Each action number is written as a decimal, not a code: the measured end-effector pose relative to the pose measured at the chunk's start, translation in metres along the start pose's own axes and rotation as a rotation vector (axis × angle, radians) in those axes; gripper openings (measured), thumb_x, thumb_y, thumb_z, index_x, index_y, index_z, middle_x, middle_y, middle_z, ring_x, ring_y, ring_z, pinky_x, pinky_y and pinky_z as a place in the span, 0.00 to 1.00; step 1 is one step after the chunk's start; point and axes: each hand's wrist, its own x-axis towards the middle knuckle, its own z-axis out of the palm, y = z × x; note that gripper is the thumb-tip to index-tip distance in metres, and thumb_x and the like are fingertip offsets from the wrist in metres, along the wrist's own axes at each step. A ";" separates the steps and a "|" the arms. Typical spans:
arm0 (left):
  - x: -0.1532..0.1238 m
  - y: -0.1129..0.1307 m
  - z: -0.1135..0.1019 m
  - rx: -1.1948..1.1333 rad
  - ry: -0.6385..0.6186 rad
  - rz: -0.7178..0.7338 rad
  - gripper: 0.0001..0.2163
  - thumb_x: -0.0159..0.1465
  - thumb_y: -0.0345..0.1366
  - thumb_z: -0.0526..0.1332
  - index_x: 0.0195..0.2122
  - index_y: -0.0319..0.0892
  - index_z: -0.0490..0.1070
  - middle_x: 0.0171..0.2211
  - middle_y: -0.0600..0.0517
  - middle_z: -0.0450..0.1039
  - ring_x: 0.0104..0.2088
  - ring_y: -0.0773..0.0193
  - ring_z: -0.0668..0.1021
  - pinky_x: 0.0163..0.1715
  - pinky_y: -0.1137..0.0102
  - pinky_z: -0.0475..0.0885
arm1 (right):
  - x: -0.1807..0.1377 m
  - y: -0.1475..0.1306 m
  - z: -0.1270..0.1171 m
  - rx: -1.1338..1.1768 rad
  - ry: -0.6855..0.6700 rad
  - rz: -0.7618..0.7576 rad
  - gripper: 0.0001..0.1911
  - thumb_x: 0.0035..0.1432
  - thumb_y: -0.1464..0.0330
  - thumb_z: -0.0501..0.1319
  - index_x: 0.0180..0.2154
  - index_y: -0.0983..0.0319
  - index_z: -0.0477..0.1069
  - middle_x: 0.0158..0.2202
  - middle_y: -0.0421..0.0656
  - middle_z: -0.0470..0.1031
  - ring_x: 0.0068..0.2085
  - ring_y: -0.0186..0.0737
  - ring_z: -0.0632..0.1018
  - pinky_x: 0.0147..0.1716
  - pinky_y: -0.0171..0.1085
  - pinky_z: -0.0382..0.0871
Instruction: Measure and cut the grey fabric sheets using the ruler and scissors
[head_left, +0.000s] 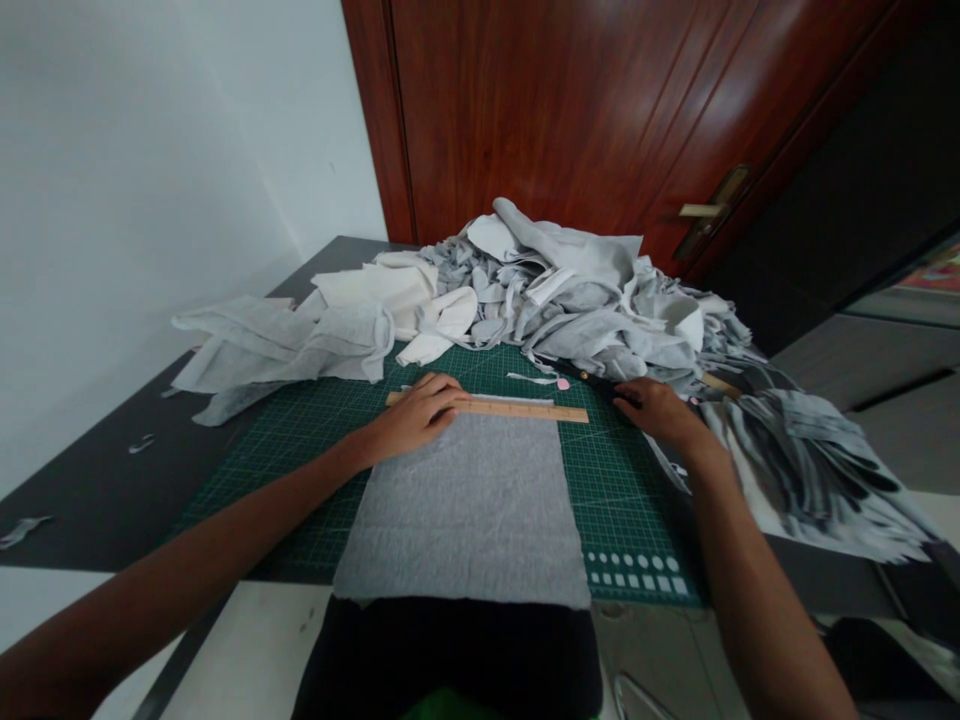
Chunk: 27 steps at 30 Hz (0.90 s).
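A piece of grey fabric lies flat in front of me, its near edge reaching my lap. Across its far end runs a wooden ruler. My left hand rests on the ruler's left part, fingers stretched out and pressing down. To the right of the fabric, my right hand is closed around the handles of dark scissors. Their blades point left toward the fabric heap, partly lost against the dark surface. Beneath the fabric is a green cutting mat.
A big heap of grey and white fabric fills the table's back. More grey cloth lies at left, and a folded stack at right. A pink piece and thin scraps lie on the mat. Behind stands a wooden door.
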 end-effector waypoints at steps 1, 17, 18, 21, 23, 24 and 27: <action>0.000 0.000 0.000 0.001 0.003 -0.002 0.16 0.75 0.35 0.53 0.59 0.46 0.74 0.54 0.45 0.70 0.58 0.53 0.71 0.63 0.53 0.69 | 0.000 0.000 0.000 -0.019 -0.010 -0.007 0.12 0.62 0.69 0.64 0.46 0.62 0.84 0.46 0.51 0.86 0.43 0.52 0.85 0.47 0.46 0.80; 0.003 -0.011 0.000 0.036 0.019 -0.040 0.15 0.74 0.38 0.56 0.53 0.49 0.82 0.51 0.46 0.72 0.54 0.53 0.73 0.59 0.55 0.70 | -0.002 0.011 0.005 -0.015 -0.039 -0.094 0.20 0.57 0.75 0.65 0.51 0.61 0.81 0.50 0.52 0.82 0.51 0.53 0.82 0.57 0.50 0.75; 0.003 -0.010 -0.001 0.043 0.013 -0.046 0.15 0.74 0.38 0.56 0.53 0.49 0.82 0.50 0.46 0.72 0.54 0.53 0.73 0.58 0.55 0.70 | -0.002 0.011 0.006 -0.018 -0.035 -0.089 0.20 0.56 0.75 0.65 0.51 0.62 0.81 0.49 0.53 0.82 0.51 0.54 0.82 0.57 0.51 0.75; 0.003 -0.010 -0.003 0.059 -0.002 -0.058 0.15 0.74 0.39 0.56 0.52 0.49 0.82 0.49 0.46 0.72 0.53 0.53 0.73 0.57 0.56 0.70 | -0.001 0.009 0.007 -0.016 -0.032 -0.086 0.20 0.56 0.76 0.65 0.51 0.63 0.81 0.49 0.54 0.82 0.51 0.55 0.81 0.57 0.53 0.74; 0.003 -0.010 -0.004 0.064 0.002 -0.062 0.15 0.74 0.39 0.56 0.52 0.49 0.82 0.48 0.46 0.72 0.53 0.53 0.73 0.57 0.56 0.70 | -0.001 0.009 0.007 -0.012 -0.030 -0.085 0.20 0.56 0.76 0.65 0.50 0.63 0.82 0.49 0.54 0.82 0.51 0.56 0.81 0.57 0.53 0.75; 0.003 -0.010 -0.004 0.065 0.005 -0.062 0.15 0.74 0.38 0.56 0.52 0.49 0.82 0.48 0.46 0.72 0.53 0.53 0.73 0.57 0.56 0.70 | -0.001 0.009 0.007 -0.012 -0.029 -0.083 0.20 0.56 0.76 0.65 0.50 0.63 0.82 0.49 0.54 0.82 0.51 0.56 0.81 0.57 0.53 0.75; 0.003 -0.011 -0.005 0.060 0.001 -0.061 0.15 0.74 0.38 0.56 0.51 0.48 0.82 0.48 0.45 0.72 0.53 0.52 0.73 0.56 0.56 0.70 | -0.001 0.009 0.006 -0.016 -0.029 -0.077 0.20 0.56 0.76 0.65 0.51 0.63 0.82 0.50 0.54 0.82 0.51 0.55 0.81 0.56 0.52 0.75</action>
